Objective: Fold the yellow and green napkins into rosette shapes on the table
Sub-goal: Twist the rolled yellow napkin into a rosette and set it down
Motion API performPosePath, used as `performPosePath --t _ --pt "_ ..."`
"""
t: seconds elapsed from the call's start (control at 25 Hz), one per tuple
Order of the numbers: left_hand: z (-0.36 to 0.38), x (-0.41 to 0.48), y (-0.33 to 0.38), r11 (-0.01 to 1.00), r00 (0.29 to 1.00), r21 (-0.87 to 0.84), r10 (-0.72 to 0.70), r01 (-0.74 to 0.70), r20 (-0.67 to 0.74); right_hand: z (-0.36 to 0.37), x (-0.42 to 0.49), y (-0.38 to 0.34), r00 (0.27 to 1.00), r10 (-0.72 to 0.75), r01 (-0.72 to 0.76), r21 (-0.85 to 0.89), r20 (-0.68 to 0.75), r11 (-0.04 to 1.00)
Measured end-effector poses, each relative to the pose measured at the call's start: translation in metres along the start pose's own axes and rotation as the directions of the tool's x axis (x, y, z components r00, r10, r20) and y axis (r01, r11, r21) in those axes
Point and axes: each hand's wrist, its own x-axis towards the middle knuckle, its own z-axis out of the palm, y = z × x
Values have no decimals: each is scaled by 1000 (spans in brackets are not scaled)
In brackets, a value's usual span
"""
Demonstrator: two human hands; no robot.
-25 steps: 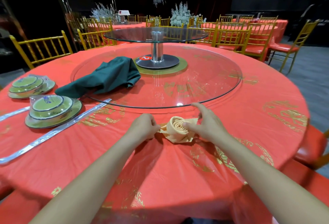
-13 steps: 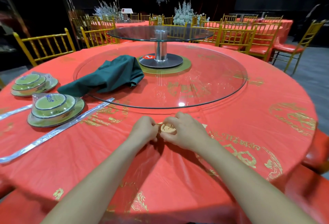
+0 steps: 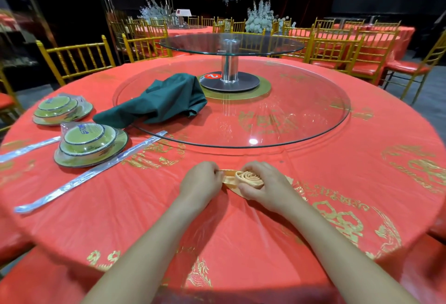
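The yellow napkin (image 3: 249,178) lies coiled into a spiral roll on the red tablecloth (image 3: 350,171), close to the near edge of the glass turntable. My right hand (image 3: 263,186) cups the roll from the right and front. My left hand (image 3: 201,183) pinches a flat tail of the same napkin at its left side. The green napkin (image 3: 166,101) lies crumpled and unfolded on the left part of the glass turntable (image 3: 313,120), far from both hands.
Two wrapped stacks of green dishes (image 3: 90,143) sit at the left, with wrapped chopsticks (image 3: 89,173) lying diagonally beside them. A raised glass tier on a metal post (image 3: 229,67) stands at the table's centre. Gold chairs (image 3: 77,60) ring the table.
My right hand has come off the top of the roll and now cups its side, so the spiral shows again. My left hand stays at the napkin's left tail.
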Motion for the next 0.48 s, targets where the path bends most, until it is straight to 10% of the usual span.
performPosePath --t 0.48 --pt "1 1 -3 999 1000 -28 21 -21 -18 -10 -2 -4 945 -274 324 -418 176 849"
